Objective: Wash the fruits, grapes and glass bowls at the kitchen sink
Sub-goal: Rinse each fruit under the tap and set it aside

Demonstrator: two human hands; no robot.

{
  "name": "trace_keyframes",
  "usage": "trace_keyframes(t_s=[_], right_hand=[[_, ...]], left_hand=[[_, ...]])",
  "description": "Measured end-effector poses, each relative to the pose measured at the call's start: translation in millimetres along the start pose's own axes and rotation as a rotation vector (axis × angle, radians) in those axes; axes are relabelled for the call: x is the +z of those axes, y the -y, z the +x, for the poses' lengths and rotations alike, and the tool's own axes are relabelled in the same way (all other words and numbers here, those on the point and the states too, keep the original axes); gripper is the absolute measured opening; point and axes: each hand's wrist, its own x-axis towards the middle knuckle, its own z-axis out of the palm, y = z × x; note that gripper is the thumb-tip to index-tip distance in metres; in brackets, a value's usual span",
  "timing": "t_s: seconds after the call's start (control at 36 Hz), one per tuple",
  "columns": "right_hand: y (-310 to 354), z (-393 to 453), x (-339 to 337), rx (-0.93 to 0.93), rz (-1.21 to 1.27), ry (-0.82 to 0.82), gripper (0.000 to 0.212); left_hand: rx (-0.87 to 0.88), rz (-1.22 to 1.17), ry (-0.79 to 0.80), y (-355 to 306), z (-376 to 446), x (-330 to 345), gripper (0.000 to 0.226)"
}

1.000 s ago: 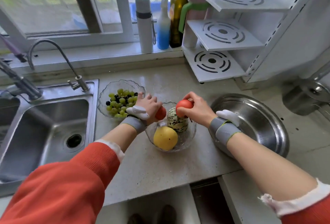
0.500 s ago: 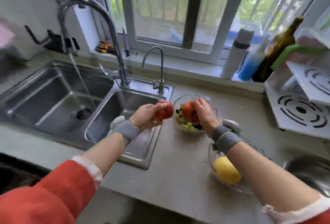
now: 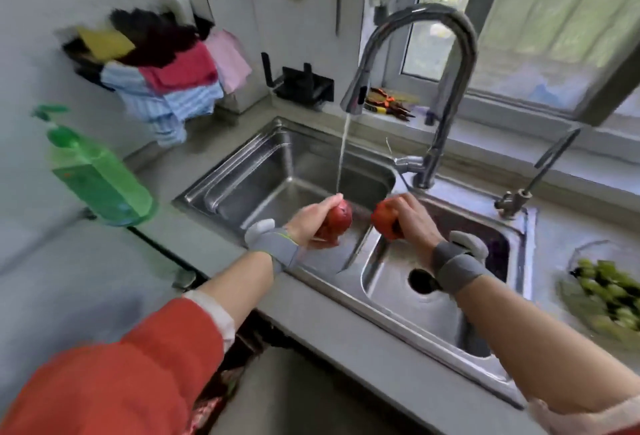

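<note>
Two red fruits (image 3: 341,214) going under the tap stream (image 3: 343,154): left hand (image 3: 313,223) and right hand (image 3: 414,218) each cupping one; wet skins probably slippery, wrap fingers fully.

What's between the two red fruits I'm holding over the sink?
Nothing lies between the left red fruit and the right red fruit; in the head view only the sink's divider ridge shows below the gap.

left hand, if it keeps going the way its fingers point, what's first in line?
The left hand, gripping a red fruit, points toward the water stream, which already lands at its fingertips. Past that, probably the left sink basin's back wall; depth is unclear.
</note>
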Motion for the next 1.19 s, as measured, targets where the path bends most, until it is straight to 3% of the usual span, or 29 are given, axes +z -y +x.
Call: trace_keyframes(t_s=[0.22,0.44,0.56,0.67,0.83,1.0,1.19], right_hand=[[-2.8,49.3,51.2,0.184,0.088,-0.001,0.015],[-18.3,123.0,69.4,0.333,0.187,-0.047,0.019],[-27.1,148.1,78.2,0.353,0.165,-0.035,0.011],[-37.5,173.0,89.3,0.391,0.200,-0.035,0.013],[-62.9,207.0,108.6,0.484,0.229,-0.078,0.021],[-85.6,238.6,133.4,0.640,0.391,-0.170,0.019],[-87.1,266.6,146.0,0.671,0.549,-0.267,0.012]], left_hand=[[-0.102,-0.030,0.003,-13.4,63.7,-46.8,0.037],[-0.200,-0.040,0.008,-8.7,128.0,-62.4,0.054],[-0.234,-0.136,0.002,-14.3,158.0,-69.6,0.049],[-0.241,-0.195,-0.032,-17.2,186.1,-72.6,0.036],[-0.266,-0.163,-0.042,-8.7,240.9,-72.2,0.035],[-0.334,-0.146,0.015,7.2,300.5,-68.4,0.028],[-0.392,-0.095,0.045,6.2,331.5,-76.9,0.016]])
